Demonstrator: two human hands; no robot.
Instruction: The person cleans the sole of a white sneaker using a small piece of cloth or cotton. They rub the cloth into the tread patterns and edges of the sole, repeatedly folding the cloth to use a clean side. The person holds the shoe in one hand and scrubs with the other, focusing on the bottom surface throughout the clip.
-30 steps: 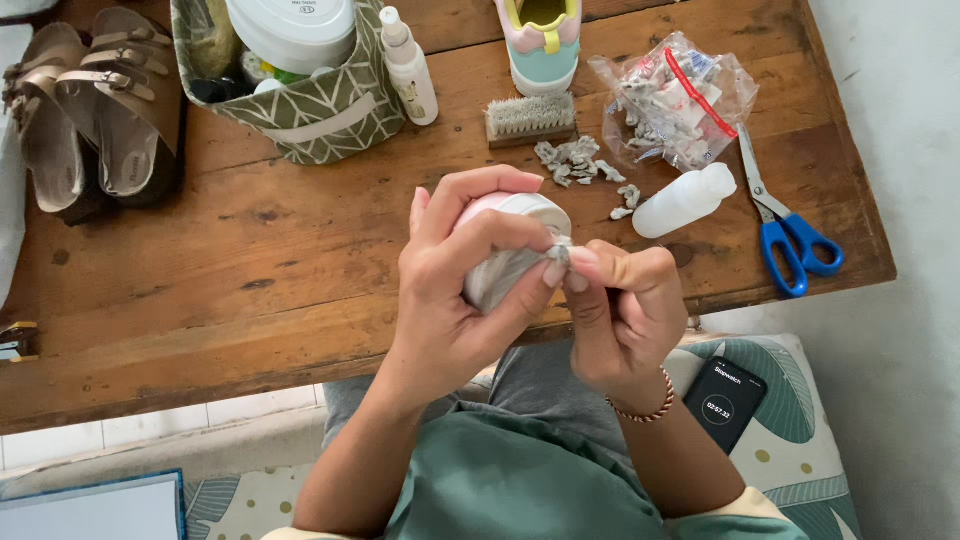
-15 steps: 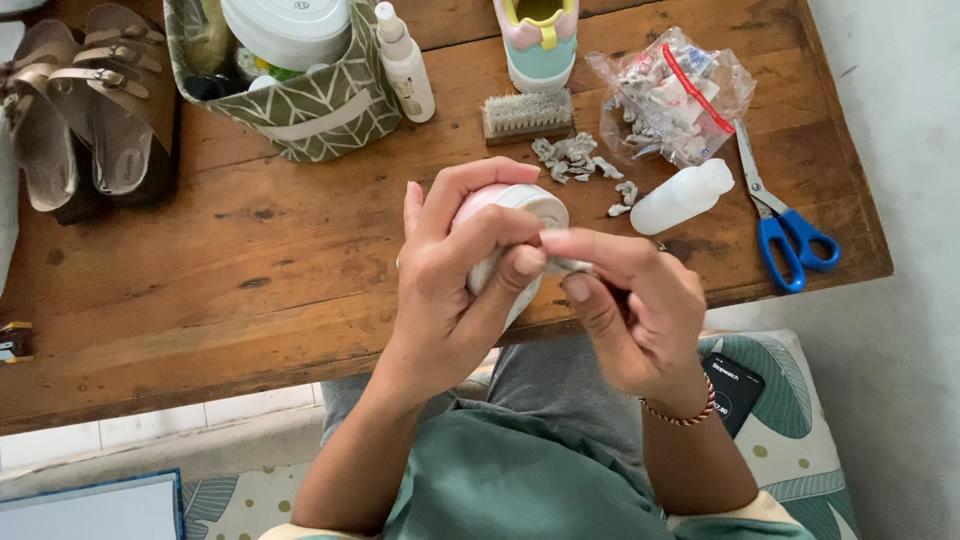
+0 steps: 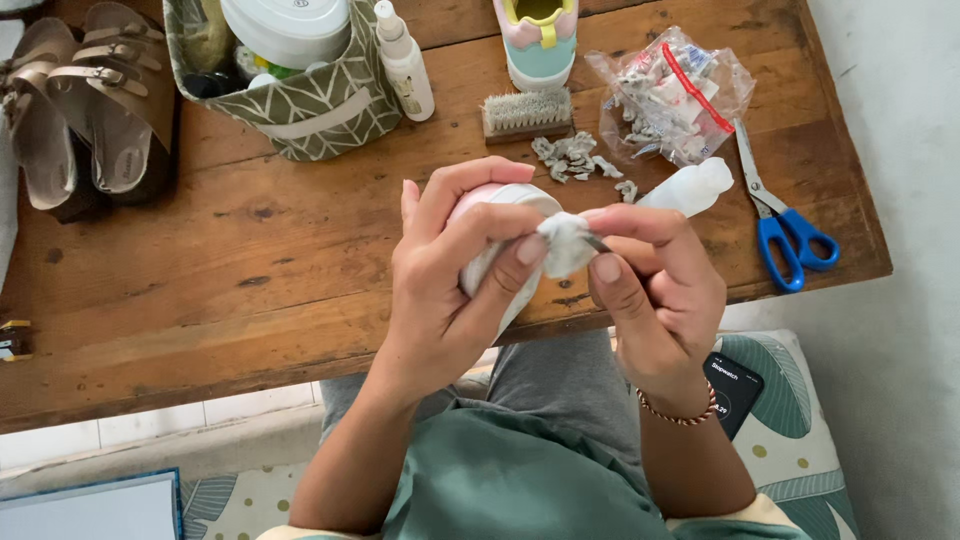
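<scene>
The left hand is wrapped around a small white shoe with a pink edge, fingers curled over its top and thumb pressed along its side, holding it up above the near edge of the wooden table. The right hand pinches a small white wipe between thumb and fingertips, with a thin dark tip showing at the pinch, and presses the wipe against the shoe's end. A beaded bracelet circles the right wrist. Just beyond the hands, toward the far right part of the table, lie a scatter of used grey scraps, a translucent squeeze bottle on its side and a wooden brush. Behind the brush, at the far edge, stands a second shoe in pastel colours. A clear bag of wrapped items sits near the far right corner, with blue-handled scissors along the right edge. A patterned green fabric basket holds a white tub, a white spray bottle beside it. Brown sandals rest at the far left corner. A phone lies on the cushion beside the person's lap.
</scene>
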